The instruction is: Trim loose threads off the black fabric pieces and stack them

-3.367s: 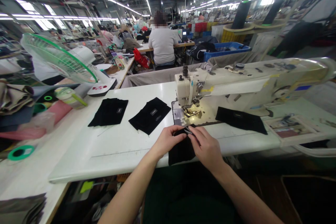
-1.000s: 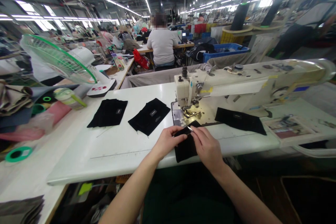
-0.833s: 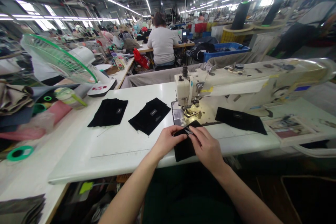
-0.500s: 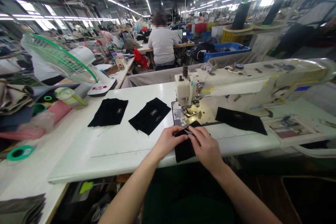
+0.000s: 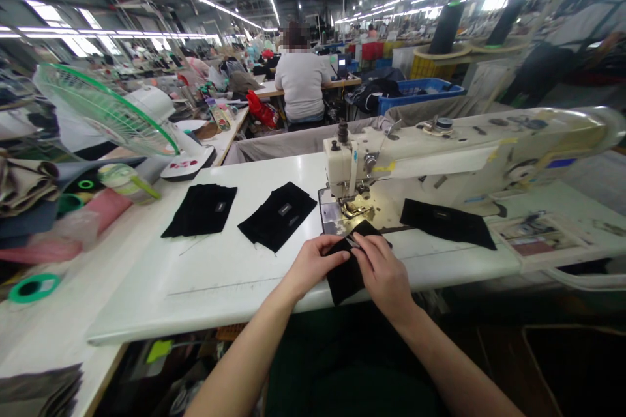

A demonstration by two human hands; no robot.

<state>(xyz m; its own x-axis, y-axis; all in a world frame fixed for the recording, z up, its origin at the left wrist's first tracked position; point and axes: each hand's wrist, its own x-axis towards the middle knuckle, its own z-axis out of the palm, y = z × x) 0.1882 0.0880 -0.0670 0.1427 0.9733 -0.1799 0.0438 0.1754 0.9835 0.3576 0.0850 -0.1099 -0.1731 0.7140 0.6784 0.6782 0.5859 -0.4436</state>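
A black fabric piece [image 5: 343,280] is pinched between my left hand [image 5: 315,262] and my right hand [image 5: 385,270], at the table's front edge below the sewing machine's needle area. A small light, pointed thing shows between my fingertips on the fabric; it is too small to name. Two stacks of black pieces with small labels, one at the left [image 5: 201,210] and one nearer the middle [image 5: 278,215], lie on the white table [image 5: 205,287]. Another black piece [image 5: 447,223] rests on the right of the machine bed.
The sewing machine [image 5: 411,150] spans the right side, with a parts tray [image 5: 542,234] near its base. A green-rimmed fan [image 5: 107,107] stands at the left, near a green tape roll [image 5: 34,287]. Ahead, a person in a white shirt [image 5: 300,85] sits beside a blue crate [image 5: 425,92].
The held fabric has turned slightly, its lower end shifting a little to the right. Both hands keep their hold, and the view has moved very slightly.
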